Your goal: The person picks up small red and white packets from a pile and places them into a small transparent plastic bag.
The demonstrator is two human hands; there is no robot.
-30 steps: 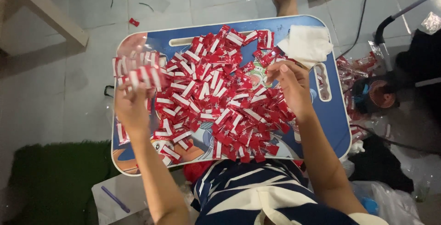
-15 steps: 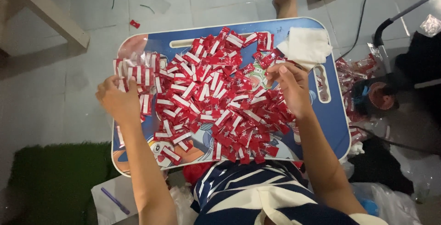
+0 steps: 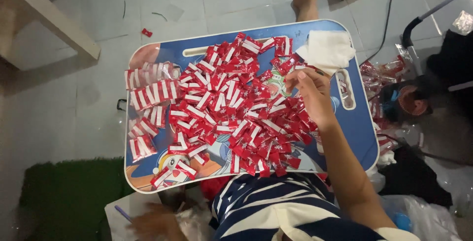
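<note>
Right hand (image 3: 309, 93) pinches glossy red-and-white wrappers (image 3: 231, 103) on blue tray (image 3: 359, 137).

The heap of small red-and-white foil sachets (image 3: 231, 108) covers most of the blue rectangular lap tray (image 3: 362, 132), leaving bare strips only along its right edge and lower left corner. A folded white tissue (image 3: 326, 50) blocks the upper right corner. The grey tiled floor (image 3: 64, 113) at frame left is open; a pale wooden bench leg (image 3: 49, 22) bars the upper left.

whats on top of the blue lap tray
A heap of red and white sachets and a white folded cloth lie on the blue tray. The heap hides most of the tray's picture.
</note>
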